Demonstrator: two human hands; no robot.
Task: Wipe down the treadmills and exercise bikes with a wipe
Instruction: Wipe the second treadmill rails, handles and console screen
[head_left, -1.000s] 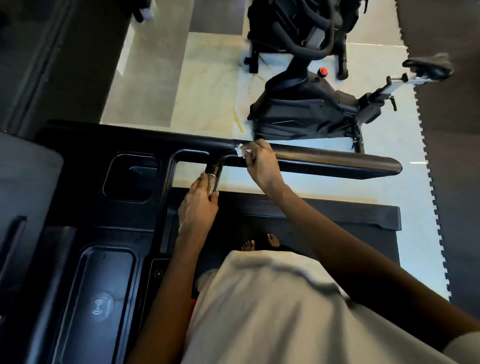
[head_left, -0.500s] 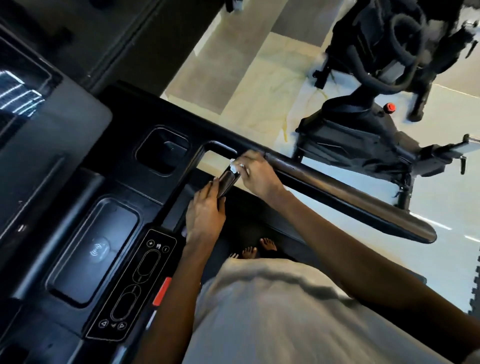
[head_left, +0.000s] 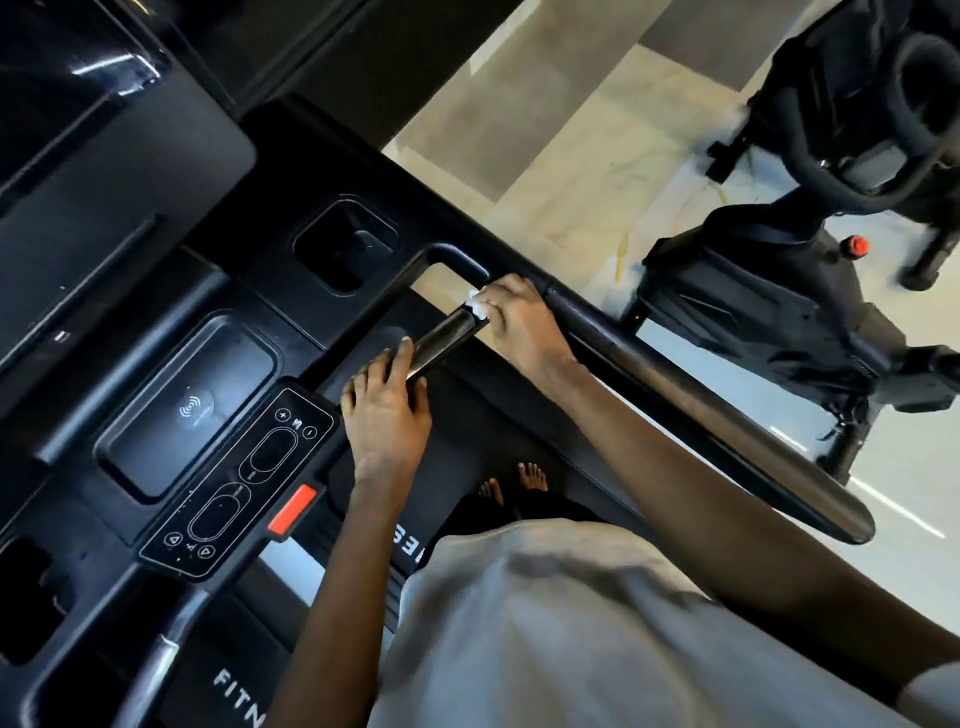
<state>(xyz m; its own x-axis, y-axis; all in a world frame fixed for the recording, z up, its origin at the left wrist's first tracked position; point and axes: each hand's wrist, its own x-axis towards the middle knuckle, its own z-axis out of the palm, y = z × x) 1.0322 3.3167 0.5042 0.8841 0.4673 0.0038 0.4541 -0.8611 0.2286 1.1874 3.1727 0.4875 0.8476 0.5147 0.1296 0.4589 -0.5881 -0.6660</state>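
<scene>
I stand on a black treadmill whose console (head_left: 218, 322) fills the left of the view. My right hand (head_left: 519, 322) holds a small white wipe (head_left: 477, 305) against the junction where the short metal grip bar (head_left: 441, 338) meets the long side handrail (head_left: 701, 410). My left hand (head_left: 387, 400) grips the near end of that short bar. A black exercise bike (head_left: 769, 306) with a red knob stands on the floor past the handrail.
The console carries a charging tray (head_left: 189, 405), a button panel (head_left: 244, 478) with a red stop key (head_left: 292, 509), and a cup recess (head_left: 345, 244). The treadmill belt (head_left: 488, 431) with my bare feet lies below. Pale tiled floor (head_left: 561, 171) stretches beyond.
The view has swung left and tilted, bringing more of the console into sight. My right hand with the wipe has stayed at the bar junction; my left hand has slid slightly down the short bar.
</scene>
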